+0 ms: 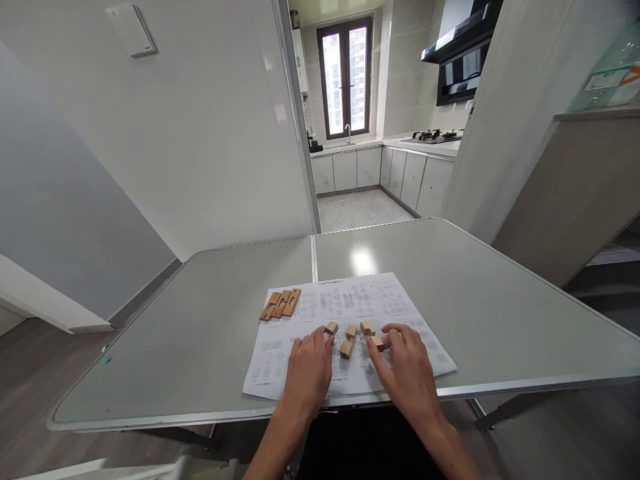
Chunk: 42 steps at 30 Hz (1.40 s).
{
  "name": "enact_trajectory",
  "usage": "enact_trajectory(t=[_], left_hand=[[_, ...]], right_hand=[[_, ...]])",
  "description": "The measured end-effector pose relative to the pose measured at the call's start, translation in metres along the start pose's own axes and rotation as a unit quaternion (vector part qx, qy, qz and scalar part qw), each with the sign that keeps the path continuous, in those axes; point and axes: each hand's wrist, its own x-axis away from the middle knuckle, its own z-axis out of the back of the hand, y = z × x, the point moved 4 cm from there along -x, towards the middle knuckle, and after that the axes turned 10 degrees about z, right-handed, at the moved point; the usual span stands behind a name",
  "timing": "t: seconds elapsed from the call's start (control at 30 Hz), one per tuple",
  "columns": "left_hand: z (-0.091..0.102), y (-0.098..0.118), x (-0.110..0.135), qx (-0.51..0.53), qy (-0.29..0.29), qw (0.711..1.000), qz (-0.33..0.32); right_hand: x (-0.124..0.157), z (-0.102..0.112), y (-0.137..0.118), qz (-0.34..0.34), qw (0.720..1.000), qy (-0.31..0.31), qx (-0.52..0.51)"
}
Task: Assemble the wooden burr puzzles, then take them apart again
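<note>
Several small pale wooden blocks lie on a printed sheet near the front edge of the table. My left hand is curled, its thumb and index fingertips at a wooden block on the left of the group. Between the thumb and index finger of my right hand is another wooden block. Just beyond it sits a block that no finger appears to grip. In the middle, a block stands close behind a nearer block.
Three brown slotted wooden pieces rest side by side on the sheet's upper left. The grey folding table has a metal rim and a centre seam. A tiny teal bit lies at its left edge. Beyond is a kitchen doorway.
</note>
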Motion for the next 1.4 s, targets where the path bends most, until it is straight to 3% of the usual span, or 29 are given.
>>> enact_trajectory(t=[0.33,0.73,0.97,1.2,1.4], left_hand=[[-0.003,0.017,-0.008,-0.023,-0.036,0.999,-0.023],[-0.004,0.024,-0.009,0.054,-0.016,0.998,-0.017],[-0.011,0.026,-0.017,0.106,0.000,0.994,0.015],[-0.008,0.008,-0.016,0.175,0.033,0.984,-0.004],[0.009,-0.046,-0.004,0.179,0.068,0.981,0.037]], right_hand=[[0.004,-0.009,-0.002,0.022,1.000,-0.012,-0.008],[-0.001,-0.003,-0.016,0.101,0.984,-0.111,-0.097],[0.004,-0.004,0.001,-0.003,0.989,-0.063,-0.135],[0.006,-0.004,0.000,-0.009,0.989,-0.063,-0.136],[0.007,-0.003,0.000,-0.022,0.986,-0.076,-0.144]])
